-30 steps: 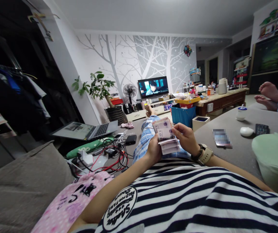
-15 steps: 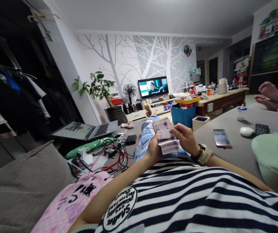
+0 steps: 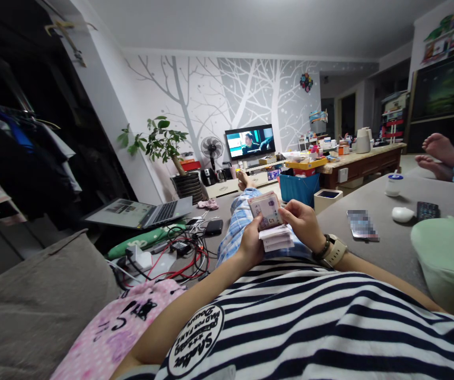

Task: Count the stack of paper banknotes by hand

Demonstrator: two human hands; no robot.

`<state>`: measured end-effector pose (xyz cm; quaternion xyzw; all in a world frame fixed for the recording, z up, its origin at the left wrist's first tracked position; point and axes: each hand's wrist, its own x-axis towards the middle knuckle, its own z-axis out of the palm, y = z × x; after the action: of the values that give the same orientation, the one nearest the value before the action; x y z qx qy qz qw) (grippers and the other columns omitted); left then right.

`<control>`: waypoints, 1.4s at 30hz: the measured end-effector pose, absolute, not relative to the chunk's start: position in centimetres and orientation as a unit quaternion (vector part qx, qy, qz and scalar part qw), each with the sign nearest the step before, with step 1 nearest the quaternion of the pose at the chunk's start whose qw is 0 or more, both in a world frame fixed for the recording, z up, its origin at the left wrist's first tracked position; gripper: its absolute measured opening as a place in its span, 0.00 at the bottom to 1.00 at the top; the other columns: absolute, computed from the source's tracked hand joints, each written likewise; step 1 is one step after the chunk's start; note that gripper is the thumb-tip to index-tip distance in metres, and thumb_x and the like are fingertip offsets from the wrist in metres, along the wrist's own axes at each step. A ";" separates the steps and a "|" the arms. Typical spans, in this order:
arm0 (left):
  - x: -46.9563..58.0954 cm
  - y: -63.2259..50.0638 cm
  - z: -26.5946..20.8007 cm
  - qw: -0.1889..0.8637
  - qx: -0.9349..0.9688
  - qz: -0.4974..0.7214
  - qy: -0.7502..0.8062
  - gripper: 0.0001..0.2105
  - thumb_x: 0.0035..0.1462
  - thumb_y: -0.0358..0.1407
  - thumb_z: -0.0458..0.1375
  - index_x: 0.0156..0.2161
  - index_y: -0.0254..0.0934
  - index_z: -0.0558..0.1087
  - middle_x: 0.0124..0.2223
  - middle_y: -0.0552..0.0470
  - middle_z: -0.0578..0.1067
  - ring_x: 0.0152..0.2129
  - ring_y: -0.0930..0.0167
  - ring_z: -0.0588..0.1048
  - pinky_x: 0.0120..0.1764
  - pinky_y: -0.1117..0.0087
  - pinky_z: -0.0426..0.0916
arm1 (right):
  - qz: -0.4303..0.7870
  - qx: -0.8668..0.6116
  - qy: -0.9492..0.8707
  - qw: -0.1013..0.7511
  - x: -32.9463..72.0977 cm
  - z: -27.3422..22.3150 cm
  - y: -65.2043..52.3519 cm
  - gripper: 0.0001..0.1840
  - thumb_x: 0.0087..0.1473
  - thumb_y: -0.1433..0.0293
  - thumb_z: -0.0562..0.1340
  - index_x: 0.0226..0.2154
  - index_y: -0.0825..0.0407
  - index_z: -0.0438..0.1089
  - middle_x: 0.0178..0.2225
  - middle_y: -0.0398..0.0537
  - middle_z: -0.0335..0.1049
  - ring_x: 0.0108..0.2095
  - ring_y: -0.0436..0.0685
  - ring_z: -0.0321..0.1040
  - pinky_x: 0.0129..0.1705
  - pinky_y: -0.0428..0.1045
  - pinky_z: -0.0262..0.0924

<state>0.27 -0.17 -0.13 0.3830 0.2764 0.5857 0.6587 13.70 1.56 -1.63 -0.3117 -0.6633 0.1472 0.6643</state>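
A stack of banknotes (image 3: 267,209) stands over my lap, fanned at its lower end, where several folded notes hang toward me. My left hand (image 3: 252,244) grips the stack from the left, its thumb lying across the front. On the other side, the fingers of my right hand (image 3: 303,221) pinch the right edge of the notes. A note marked with a 5 faces me. The fingers behind the stack are hidden. A pale watch and a dark bracelet circle my right wrist.
Left of my legs lie a laptop (image 3: 140,212), a black power bank (image 3: 214,227) and tangled cables (image 3: 189,258). To the right are a phone (image 3: 362,225), a white mouse (image 3: 403,214), a lidded cup (image 3: 394,184) and a green neck pillow (image 3: 444,253). Another person's feet (image 3: 441,153) rest at far right.
The front of the stack shows a different note face, with the 5 now visible. My right fingers have shifted slightly left along the edge. My left hand stays nearly in place.
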 end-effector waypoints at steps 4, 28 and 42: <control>0.1 -0.5 -0.2 0.652 0.383 0.582 0.299 0.10 0.51 0.33 0.54 0.37 0.30 0.74 0.30 0.45 0.78 0.34 0.60 0.77 0.41 0.60 0.70 | 0.136 -0.348 -0.659 0.653 13.7 -1.7 2.1 0.19 0.51 0.55 0.60 0.20 0.52 0.63 0.18 0.41 0.61 0.21 0.49 0.55 0.24 0.45 0.51; 0.4 -0.1 0.2 0.669 0.369 0.588 0.265 0.14 0.57 0.38 0.49 0.39 0.30 0.73 0.34 0.43 0.79 0.38 0.61 0.77 0.44 0.61 0.69 | 0.098 -0.316 -0.660 0.675 13.7 -1.5 1.3 0.14 0.53 0.61 0.59 0.22 0.52 0.63 0.20 0.41 0.60 0.22 0.49 0.54 0.25 0.46 0.52; 0.2 -0.1 -0.2 0.677 0.394 0.571 0.247 0.14 0.52 0.39 0.54 0.37 0.30 0.74 0.35 0.45 0.79 0.36 0.61 0.77 0.42 0.62 0.70 | 0.097 -0.277 -0.690 0.662 13.7 -1.5 0.7 0.13 0.54 0.61 0.59 0.24 0.51 0.64 0.20 0.40 0.59 0.22 0.49 0.54 0.26 0.46 0.52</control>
<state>0.17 -0.09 -0.19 0.3941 0.2473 0.5706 0.6767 13.70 0.69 -1.47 -0.2770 -0.6899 0.0971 0.6617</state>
